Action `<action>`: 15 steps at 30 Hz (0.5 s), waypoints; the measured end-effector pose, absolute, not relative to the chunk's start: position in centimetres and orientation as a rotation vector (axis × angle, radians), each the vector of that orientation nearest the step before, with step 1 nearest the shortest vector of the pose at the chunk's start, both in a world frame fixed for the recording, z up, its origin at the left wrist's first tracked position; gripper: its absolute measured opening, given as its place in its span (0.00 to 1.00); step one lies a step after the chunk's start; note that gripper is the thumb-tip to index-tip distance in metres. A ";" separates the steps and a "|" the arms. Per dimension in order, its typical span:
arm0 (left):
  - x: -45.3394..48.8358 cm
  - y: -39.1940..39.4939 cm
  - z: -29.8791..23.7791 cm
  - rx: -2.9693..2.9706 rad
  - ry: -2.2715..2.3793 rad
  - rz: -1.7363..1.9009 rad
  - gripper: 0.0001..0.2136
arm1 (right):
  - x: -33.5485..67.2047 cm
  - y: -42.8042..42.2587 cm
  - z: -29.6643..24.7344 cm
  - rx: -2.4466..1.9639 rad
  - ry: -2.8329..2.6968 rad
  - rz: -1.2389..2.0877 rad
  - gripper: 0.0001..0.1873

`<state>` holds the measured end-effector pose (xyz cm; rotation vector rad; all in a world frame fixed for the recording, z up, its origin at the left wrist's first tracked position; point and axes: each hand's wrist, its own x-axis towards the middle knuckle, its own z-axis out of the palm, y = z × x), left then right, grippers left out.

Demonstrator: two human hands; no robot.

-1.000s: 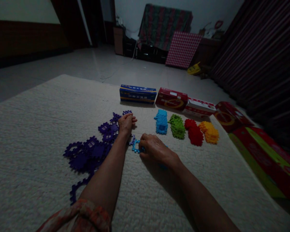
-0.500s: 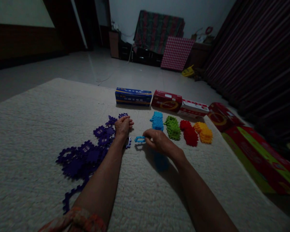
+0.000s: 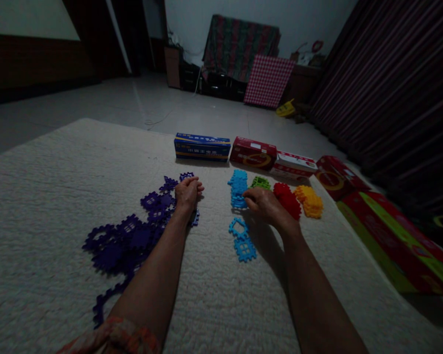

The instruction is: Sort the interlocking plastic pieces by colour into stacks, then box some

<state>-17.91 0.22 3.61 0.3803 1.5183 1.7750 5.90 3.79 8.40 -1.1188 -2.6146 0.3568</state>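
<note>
My right hand [image 3: 264, 202] is closed, its fingertips pinching a light-blue notched tile at the near end of a row of stacked light-blue tiles [image 3: 238, 182]. Nearer to me lie two loose light-blue tiles, one of them with a window pattern [image 3: 245, 249]. My left hand [image 3: 187, 194] rests on the mat beside a spread of purple notched tiles [image 3: 138, 240], fingers loosely bent and apart, with nothing seen in them. Part of a purple tile shows beside my left wrist. The right hand partly covers the green tiles [image 3: 260, 183].
Red tiles [image 3: 287, 200] and yellow tiles [image 3: 310, 201] sit to the right of the green ones. Behind stand a blue box [image 3: 202, 148], a dark red box [image 3: 254, 153] and a white-and-red box [image 3: 295, 165]. More boxes, including a red-and-green one [image 3: 395, 241], line the mat's right edge.
My right hand has carried a light-blue tile from near my left hand rightward and away to the light-blue row. Two loose light-blue tiles now show. My left hand has stayed in place.
</note>
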 end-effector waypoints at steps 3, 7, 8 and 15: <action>-17.9 0.2 3.6 0.380 1.505 1.783 0.11 | 5.8 3.8 8.2 -1.165 -2.601 0.342 0.12; -17.9 0.1 3.7 0.378 1.519 1.785 0.11 | 5.8 3.8 8.3 -1.210 -2.581 0.360 0.12; -18.0 0.2 3.7 0.379 1.522 1.784 0.11 | 5.8 3.9 8.2 -1.219 -2.577 0.366 0.12; -17.3 0.3 2.6 0.622 1.662 1.762 0.12 | 6.6 4.7 6.8 -1.183 -2.509 0.216 0.15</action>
